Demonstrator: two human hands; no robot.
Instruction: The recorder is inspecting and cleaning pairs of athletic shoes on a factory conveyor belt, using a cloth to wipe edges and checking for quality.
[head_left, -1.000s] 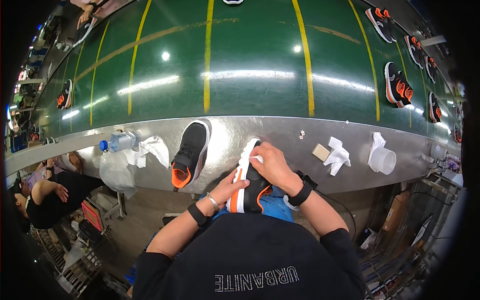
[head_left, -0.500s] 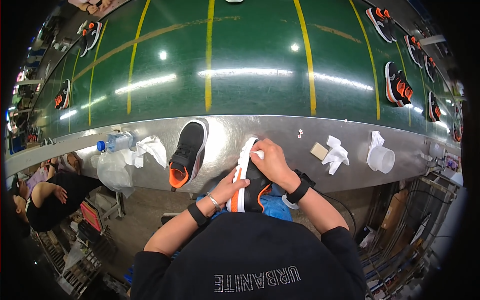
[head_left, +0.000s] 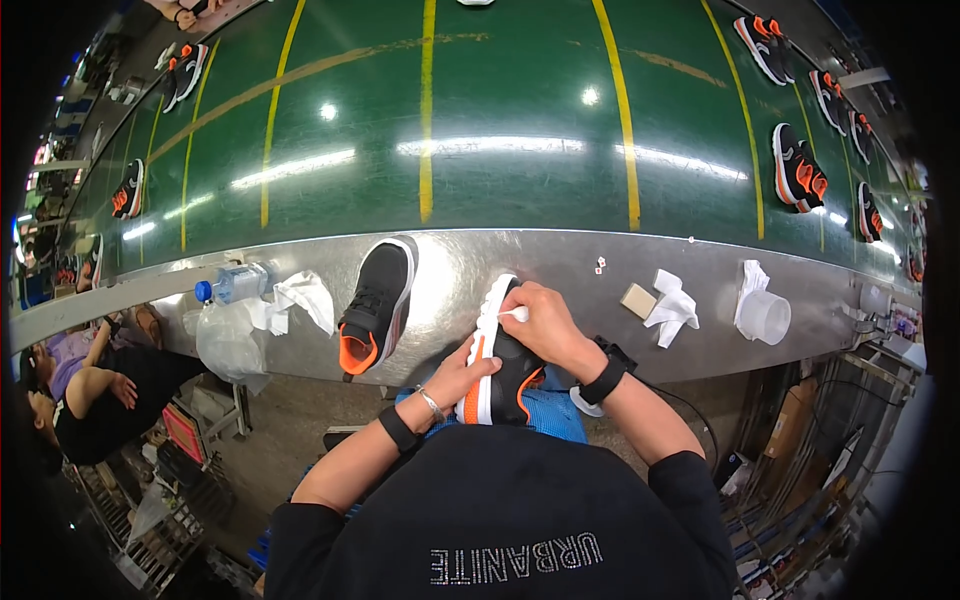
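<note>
My left hand [head_left: 462,378] is closed around the side of a black sneaker [head_left: 512,362] with a white and orange sole. The shoe lies close in front of my body, toe pointing away, its sole edge turned toward the left. At the forefoot, my right hand [head_left: 544,322] pinches a small white piece [head_left: 517,313] with a thin tip against the white sole edge; its exact kind is hard to make out. A second black sneaker [head_left: 378,300] with an orange lining stands on the metal ledge [head_left: 445,260] to the left.
Beyond the ledge runs a green conveyor belt [head_left: 520,90] carrying sneakers [head_left: 797,175]. Left on the ledge are a plastic bottle [head_left: 240,283], crumpled tissue [head_left: 305,298] and a clear bag [head_left: 230,340]. Rightward lie a beige block [head_left: 638,300], a white cloth [head_left: 672,308] and a plastic cup [head_left: 765,318]. A co-worker [head_left: 110,385] sits left.
The belt's yellow lines and the sneakers on it have shifted slightly right. My right hand has turned a little, showing more of the white piece. My left hand keeps its hold.
</note>
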